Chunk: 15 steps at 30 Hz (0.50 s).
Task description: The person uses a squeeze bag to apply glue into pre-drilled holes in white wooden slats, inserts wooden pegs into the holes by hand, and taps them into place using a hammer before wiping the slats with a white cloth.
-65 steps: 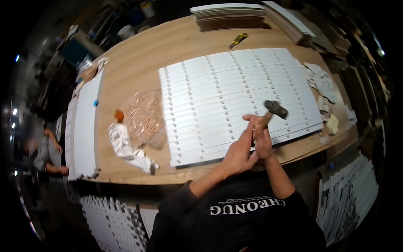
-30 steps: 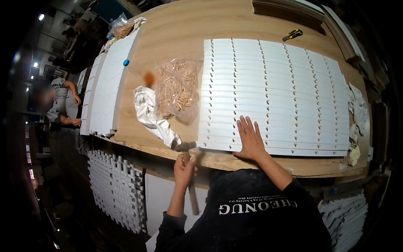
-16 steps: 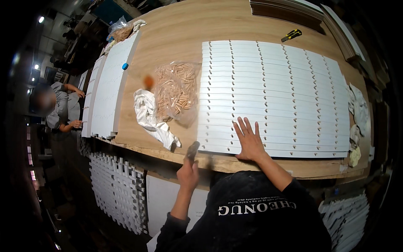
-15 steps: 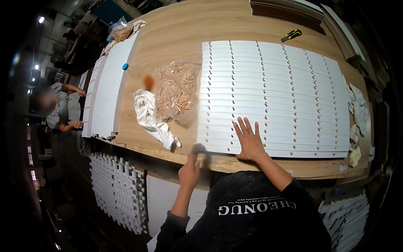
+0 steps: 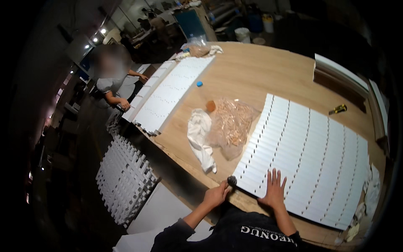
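Closed around a handle is my left hand [image 5: 215, 195], at the table's near edge. What it grips looks like a hammer with a dark head [image 5: 231, 180], which is at the near left corner of the white strips; the handle is mostly hidden by the fingers. My right hand [image 5: 275, 193] lies flat with fingers spread on the nearest strips. These white strips [image 5: 294, 138] lie side by side as one broad block, with rows of small wooden dowels standing in them. Left of the block is a clear plastic bag [image 5: 233, 122] full of wooden dowels.
A white cloth [image 5: 200, 136], an orange-brown object [image 5: 210, 106] and a blue cap [image 5: 199, 84] lie on the wooden table [image 5: 260, 67]. Beyond the strips lies a yellow-black utility knife [image 5: 338, 109]. A co-worker [image 5: 117, 84] handles more white strips [image 5: 180, 84] at left. Stacked white pieces [image 5: 126, 180] stand below the edge.
My view has turned, so the table appears slanted and more of the room shows. The hammer, blurred before, is sharper now at the same corner. My right hand still presses flat on the strips.
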{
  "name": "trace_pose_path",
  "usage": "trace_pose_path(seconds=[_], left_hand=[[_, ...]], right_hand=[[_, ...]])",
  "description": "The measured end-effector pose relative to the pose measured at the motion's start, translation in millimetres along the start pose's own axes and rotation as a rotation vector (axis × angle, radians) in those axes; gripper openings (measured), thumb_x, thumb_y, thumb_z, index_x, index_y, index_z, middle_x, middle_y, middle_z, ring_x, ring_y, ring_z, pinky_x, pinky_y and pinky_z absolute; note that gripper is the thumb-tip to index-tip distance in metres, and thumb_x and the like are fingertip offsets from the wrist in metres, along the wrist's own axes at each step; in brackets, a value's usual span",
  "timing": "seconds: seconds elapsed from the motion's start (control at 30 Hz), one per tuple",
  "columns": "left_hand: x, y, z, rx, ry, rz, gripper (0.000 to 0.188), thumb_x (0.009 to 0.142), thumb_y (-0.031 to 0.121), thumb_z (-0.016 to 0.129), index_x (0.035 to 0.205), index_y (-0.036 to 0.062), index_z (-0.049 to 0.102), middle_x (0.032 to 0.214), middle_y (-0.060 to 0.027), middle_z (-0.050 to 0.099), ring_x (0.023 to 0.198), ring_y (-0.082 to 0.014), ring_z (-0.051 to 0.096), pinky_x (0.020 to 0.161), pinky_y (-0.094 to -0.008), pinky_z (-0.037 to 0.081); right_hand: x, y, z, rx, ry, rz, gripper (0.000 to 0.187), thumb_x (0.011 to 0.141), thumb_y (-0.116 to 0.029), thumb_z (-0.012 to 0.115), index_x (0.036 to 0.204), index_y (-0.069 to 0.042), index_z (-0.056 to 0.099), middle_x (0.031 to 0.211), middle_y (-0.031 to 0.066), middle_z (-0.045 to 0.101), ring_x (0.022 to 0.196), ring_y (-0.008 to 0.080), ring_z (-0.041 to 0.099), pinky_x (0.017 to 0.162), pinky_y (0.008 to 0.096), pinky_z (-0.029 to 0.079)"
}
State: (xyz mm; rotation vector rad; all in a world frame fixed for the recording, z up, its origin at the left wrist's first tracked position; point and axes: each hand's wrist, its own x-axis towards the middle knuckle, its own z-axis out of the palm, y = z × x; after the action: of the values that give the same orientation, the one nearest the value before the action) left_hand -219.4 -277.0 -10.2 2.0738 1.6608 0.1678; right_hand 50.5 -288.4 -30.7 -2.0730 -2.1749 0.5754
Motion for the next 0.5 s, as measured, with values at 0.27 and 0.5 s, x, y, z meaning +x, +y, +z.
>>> trace_pose_path(seconds=[0.27, 0.5], left_hand=[[-9.9, 8.0, -3.4, -0.001, -0.001, -0.044, 0.037, 0.092, 0.032, 0.048, 0.121, 0.0104, 0.040, 0.075, -0.0199, 0.065, 0.069, -0.0409, 0.062, 0.059, -0.0516, 0.047], [-4.1, 0.4, 5.2, 0.008, -0.019, -0.052, 0.034, 0.091, 0.031, 0.050, 0.118, 0.0114, 0.041, 0.075, -0.0196, 0.065, 0.070, -0.0411, 0.062, 0.060, -0.0519, 0.047]], right_hand=[[0.9, -1.9, -2.5, -0.028, -0.012, -0.021, 0.120, 0.048, -0.046, 0.080, 0.144, -0.002, 0.023, 0.152, 0.0182, 0.017, 0.142, 0.0356, 0.008, 0.112, 0.0596, 0.004], [-0.4, 4.2, 5.7, -0.027, 0.028, -0.041, 0.127, 0.044, -0.049, 0.082, 0.144, -0.001, 0.021, 0.152, 0.0199, 0.016, 0.141, 0.0384, 0.008, 0.109, 0.0637, 0.006]])
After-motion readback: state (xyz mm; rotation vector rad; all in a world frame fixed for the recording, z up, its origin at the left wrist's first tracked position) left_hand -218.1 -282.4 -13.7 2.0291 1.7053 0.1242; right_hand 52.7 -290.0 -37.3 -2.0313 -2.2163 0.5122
